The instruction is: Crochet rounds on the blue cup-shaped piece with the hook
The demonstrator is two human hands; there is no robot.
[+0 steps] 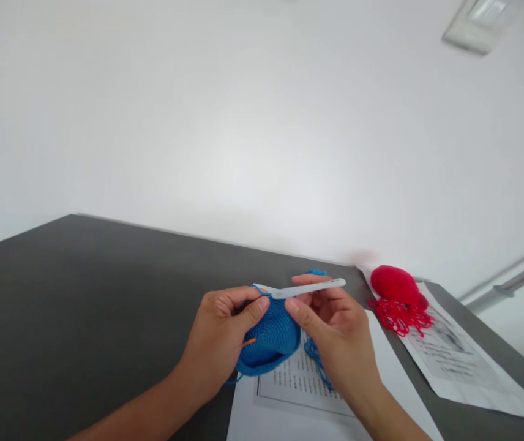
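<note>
Blue crocheted round piece (273,331) held between both hands, pale hook at its upper edge

From my seat far from the scene, I look through the head camera at two bare hands above a dark grey, matte worktop (106,318). The blue piece is right between them, worked in rings and curling at its lower rim into a shallow, bowl-like hollow with a dark shadow inside. A short, thin orange strip (248,342) shows against its surface, close to the left hand (220,337).

I see the left grip pinching the upper left edge of the piece between thumb and fingers. The right hand (338,324) has its grip closed around a slim, whitish crochet hook (310,288), thumb below it. The hook slants slightly upward to the right, its narrow end reaching the edge beside the left thumb.

Below the hands I make out a white printed paper sheet (289,419), its text too small to read. Loose loops of blue yarn (319,364) hang or lie over it near the right wrist; I cannot tell which. Beyond the right hand is a small tuft of blue yarn (316,272).

Over on my right, a plump red ball of yarn (395,285) and its tangled red strands (400,316) rest on a second printed sheet (468,370). Behind everything stands a plain white wall (243,122).
</note>
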